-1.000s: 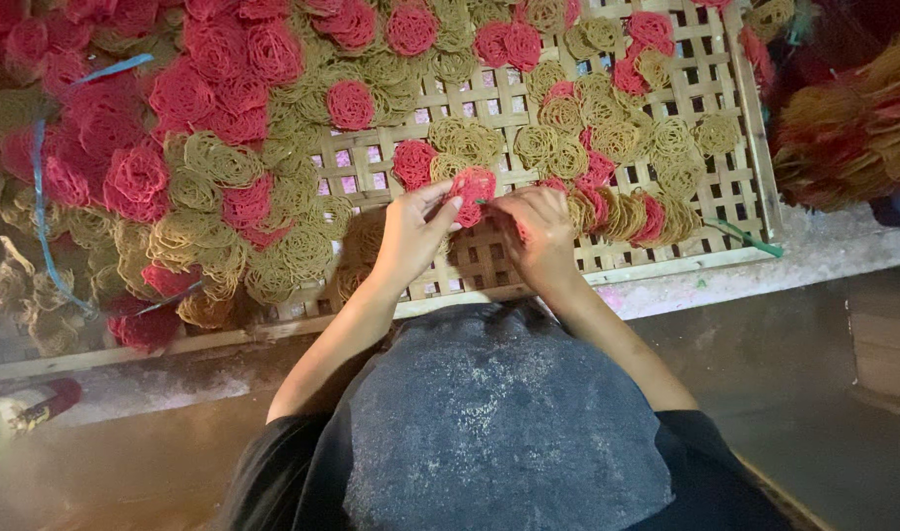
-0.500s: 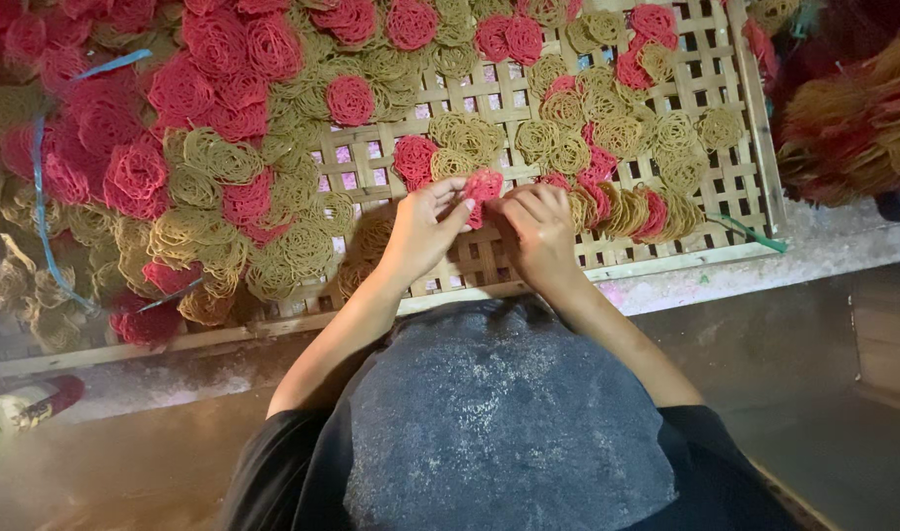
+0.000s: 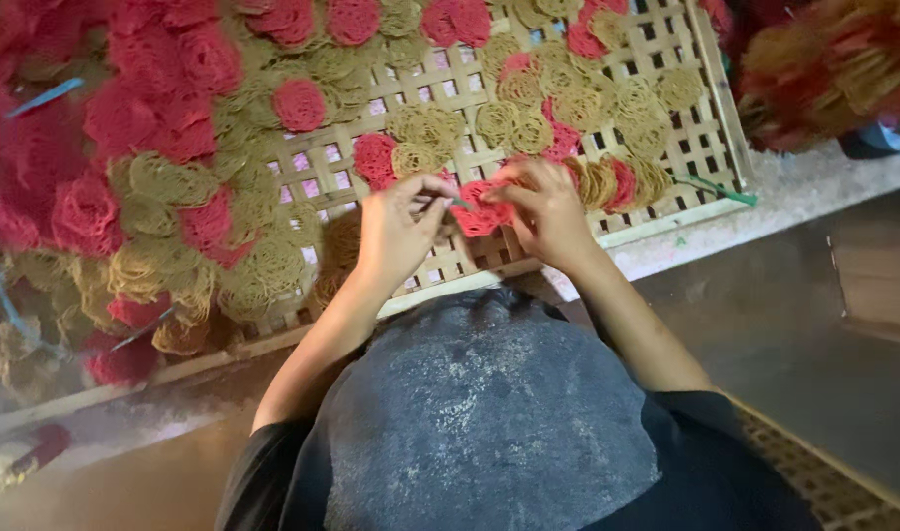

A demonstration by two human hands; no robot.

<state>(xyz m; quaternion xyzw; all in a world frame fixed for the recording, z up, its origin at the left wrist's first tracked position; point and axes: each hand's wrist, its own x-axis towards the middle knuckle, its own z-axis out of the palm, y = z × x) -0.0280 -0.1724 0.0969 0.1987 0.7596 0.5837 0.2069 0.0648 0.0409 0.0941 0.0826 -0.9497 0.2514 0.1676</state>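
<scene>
Both my hands meet over a red lacy noodle-like disc (image 3: 481,211), held just above the near edge of a woven bamboo lattice tray (image 3: 666,221). My left hand (image 3: 396,231) pinches the disc's left side and also grips a thin stick. From the right, my right hand (image 3: 540,211) holds the same disc with curled fingers. Red discs (image 3: 300,104) and tan discs (image 3: 425,128) lie spread over the tray around my hands. A dark grey cloth (image 3: 489,413) covers my lap below.
A thick heap of red and tan discs (image 3: 125,187) covers the tray's left half. Another pile of them (image 3: 824,69) sits at the upper right beyond the tray. A green stick (image 3: 725,190) lies at the tray's right corner. A brown floor (image 3: 814,324) runs along the right.
My hands have stayed together on the red disc at the tray's near edge, working it slightly; the view has shifted a little.
</scene>
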